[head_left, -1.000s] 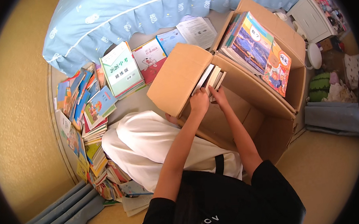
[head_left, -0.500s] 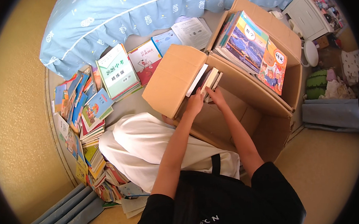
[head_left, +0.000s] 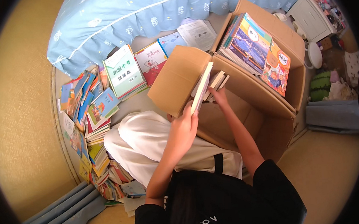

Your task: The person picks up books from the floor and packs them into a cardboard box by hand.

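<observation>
Sat among scattered books beside a large cardboard box point(head_left: 265, 106), both arms reaching forward and up into its open mouth. Left hand point(head_left: 184, 128) wrapped around the near edge of a thin white-covered book point(head_left: 200, 89), thumb on one face and fingers curled behind, book held on edge with its long axis running up and away from the body, leaning against the inner side of the raised box flap point(head_left: 177, 79). Right hand point(head_left: 219, 97) just beyond and to the right, fingers extended and touching the lower ends of a few more slim books point(head_left: 216, 81) standing in the box; cannot tell whether pinched or merely pressed against them. Left hand nearer to the white book, right hand nearer to the standing ones, the two groups just beside each other. Cardboard plain brown, matte, stiff, creased at the flap fold. Book covers smooth, glossy paper, flat and rectangular. Further back on the box, a stack of colourful picture books point(head_left: 251, 46) lying tilted across the far flap. To the left on the floor, untidy piles of thin paperbacks point(head_left: 91, 117), and a quilted light-blue bed cover point(head_left: 140, 16) hanging behind.
</observation>
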Tool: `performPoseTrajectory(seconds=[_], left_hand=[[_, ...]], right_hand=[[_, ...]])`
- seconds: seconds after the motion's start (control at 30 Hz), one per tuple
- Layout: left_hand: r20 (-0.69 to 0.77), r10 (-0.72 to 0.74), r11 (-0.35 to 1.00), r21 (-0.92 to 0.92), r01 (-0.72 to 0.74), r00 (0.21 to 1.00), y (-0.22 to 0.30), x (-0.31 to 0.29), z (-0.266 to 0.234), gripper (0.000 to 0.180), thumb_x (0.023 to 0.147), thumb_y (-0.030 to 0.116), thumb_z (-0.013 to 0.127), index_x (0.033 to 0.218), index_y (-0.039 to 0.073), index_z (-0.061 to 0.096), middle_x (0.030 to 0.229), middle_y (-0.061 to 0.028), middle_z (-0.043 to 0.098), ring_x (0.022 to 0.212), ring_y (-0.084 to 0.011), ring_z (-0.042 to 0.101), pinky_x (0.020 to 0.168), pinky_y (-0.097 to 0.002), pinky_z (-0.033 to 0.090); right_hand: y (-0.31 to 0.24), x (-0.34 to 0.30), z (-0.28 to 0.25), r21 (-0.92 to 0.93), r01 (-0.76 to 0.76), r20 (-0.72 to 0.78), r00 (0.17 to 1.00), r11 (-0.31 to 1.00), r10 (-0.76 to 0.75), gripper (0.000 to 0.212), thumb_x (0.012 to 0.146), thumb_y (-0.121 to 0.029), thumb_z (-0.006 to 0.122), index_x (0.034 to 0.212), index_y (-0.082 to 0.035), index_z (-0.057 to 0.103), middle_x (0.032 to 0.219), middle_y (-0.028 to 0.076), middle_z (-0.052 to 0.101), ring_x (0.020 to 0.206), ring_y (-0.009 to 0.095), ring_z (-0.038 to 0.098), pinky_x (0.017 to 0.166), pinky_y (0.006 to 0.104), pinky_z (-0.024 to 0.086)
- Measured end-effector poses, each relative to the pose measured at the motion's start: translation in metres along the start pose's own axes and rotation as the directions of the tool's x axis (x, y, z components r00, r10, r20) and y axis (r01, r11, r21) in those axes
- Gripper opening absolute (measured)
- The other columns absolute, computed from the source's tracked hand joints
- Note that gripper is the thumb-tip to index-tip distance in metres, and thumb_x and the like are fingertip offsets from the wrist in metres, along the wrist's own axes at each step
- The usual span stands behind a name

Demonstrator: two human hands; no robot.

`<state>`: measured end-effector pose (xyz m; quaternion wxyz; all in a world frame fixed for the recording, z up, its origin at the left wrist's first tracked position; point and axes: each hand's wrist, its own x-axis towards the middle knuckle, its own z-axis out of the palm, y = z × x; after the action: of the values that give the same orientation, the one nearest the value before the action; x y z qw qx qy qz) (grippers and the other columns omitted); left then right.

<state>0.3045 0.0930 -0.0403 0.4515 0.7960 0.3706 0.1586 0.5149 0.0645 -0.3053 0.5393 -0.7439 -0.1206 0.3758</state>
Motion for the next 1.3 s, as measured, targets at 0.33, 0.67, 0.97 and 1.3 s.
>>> performPoseTrajectory(seconds=[0.33, 0.67, 0.97, 1.3], left_hand=[[-0.14, -0.087, 0.988, -0.139, 0.068, 0.986, 0.029, -0.048, -0.037, 0.04, 0.083, 0.002, 0.043, 0.122, 0.006, 0.037, 0.075, -0.0188, 0.059, 0.066, -0.0268, 0.063, 0.057, -0.0337, 0.048], [-0.139, 0.004, 0.994, -0.11, -0.019, 0.99, 0.025, -0.032, -0.015, 0.036, 0.084, 0.006, 0.046, 0.119, 0.006, 0.04, 0.074, -0.0191, 0.058, 0.063, -0.0308, 0.06, 0.054, -0.0341, 0.047], [-0.137, 0.141, 0.983, 0.14, -0.122, 0.98, 0.008, 0.022, 0.041, 0.029, 0.085, 0.011, 0.045, 0.112, 0.001, 0.044, 0.069, -0.0202, 0.057, 0.059, -0.0352, 0.057, 0.051, -0.0389, 0.045], [0.056, -0.061, 0.946, 0.322, 0.04, 0.997, -0.065, 0.089, 0.119, 0.028, 0.085, 0.018, 0.042, 0.101, -0.005, 0.046, 0.071, -0.025, 0.058, 0.065, -0.0384, 0.058, 0.059, -0.0471, 0.047]], right_hand=[[-0.028, -0.019, 0.056, -0.128, 0.044, -0.316, 0.945, 0.991, -0.082, 0.115, 0.062, -0.031, 0.074, 0.13, 0.005, -0.011, 0.128, 0.029, 0.028, 0.115, 0.035, 0.037, 0.095, 0.033, 0.031], [-0.008, -0.011, 0.032, -0.123, 0.047, -0.21, 0.975, 0.991, -0.072, 0.107, 0.063, -0.027, 0.071, 0.132, 0.003, -0.006, 0.127, 0.027, 0.032, 0.114, 0.032, 0.04, 0.094, 0.0313, 0.032], [-0.002, -0.028, -0.01, 0.018, 0.161, -0.085, 0.984, 0.987, -0.159, 0.088, 0.072, -0.013, 0.063, 0.132, 0.003, 0.0, 0.129, 0.022, 0.028, 0.116, 0.029, 0.035, 0.093, 0.0326, 0.034], [-0.001, -0.014, -0.005, 0.07, 0.281, -0.087, 0.958, 0.957, -0.275, 0.084, 0.071, -0.01, 0.064, 0.13, 0.004, 0.006, 0.118, 0.022, 0.038, 0.105, 0.028, 0.045, 0.084, 0.0328, 0.042]])
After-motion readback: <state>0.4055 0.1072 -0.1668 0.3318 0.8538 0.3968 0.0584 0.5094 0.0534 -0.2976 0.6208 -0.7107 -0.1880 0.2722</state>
